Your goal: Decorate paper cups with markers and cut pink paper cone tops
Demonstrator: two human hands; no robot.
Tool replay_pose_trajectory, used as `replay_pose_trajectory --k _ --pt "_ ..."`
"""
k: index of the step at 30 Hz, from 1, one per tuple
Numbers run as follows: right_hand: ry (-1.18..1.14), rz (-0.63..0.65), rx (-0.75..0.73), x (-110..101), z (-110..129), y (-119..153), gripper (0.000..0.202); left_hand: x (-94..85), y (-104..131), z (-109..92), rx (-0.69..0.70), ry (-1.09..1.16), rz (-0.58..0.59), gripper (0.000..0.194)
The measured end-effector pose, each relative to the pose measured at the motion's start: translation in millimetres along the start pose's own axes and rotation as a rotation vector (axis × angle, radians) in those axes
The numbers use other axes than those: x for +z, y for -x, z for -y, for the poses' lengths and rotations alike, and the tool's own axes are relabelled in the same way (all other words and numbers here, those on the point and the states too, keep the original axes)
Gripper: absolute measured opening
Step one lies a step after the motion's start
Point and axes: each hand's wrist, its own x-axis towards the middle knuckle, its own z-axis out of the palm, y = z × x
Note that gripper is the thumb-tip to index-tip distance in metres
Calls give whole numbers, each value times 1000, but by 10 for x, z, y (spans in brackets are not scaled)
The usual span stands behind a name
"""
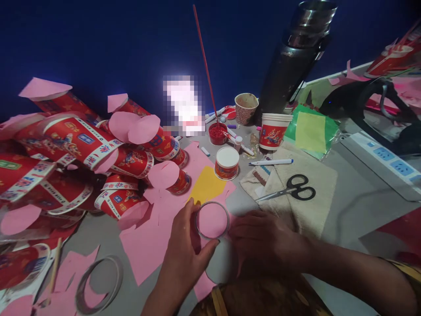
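Note:
My left hand [187, 250] curves around a thin grey ring [196, 221], with the thumb at its near edge and the fingers at its far left side. Pink fills the ring's inside; I cannot tell whether that is a separate disc or the sheet below. Close to the ring's right side is my right hand [263, 237], dark and smeared by motion, so its fingers do not show clearly. A large pink paper sheet [148, 250] lies left of my hands, with a yellow paper piece [207, 184] on it.
Red paper cups [82, 140], several topped with pink paper, crowd the left. A tape roll [118, 272] lies at lower left. Scissors [283, 192] and a marker [272, 162] rest on a beige cloth [319, 175]. Beyond stand a lidded tub [226, 162], stacked cups [274, 131] and a black flask [283, 74].

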Motion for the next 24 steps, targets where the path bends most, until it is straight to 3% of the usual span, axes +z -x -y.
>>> replay_pose_trajectory --k 13,24 --pt "-14 -10 4 -39 -5 36 18 -91 -6 -42 71 23 104 91" --pt "-1 -11 -4 -52 0 26 18 -44 -21 -31 107 -36 61 88"
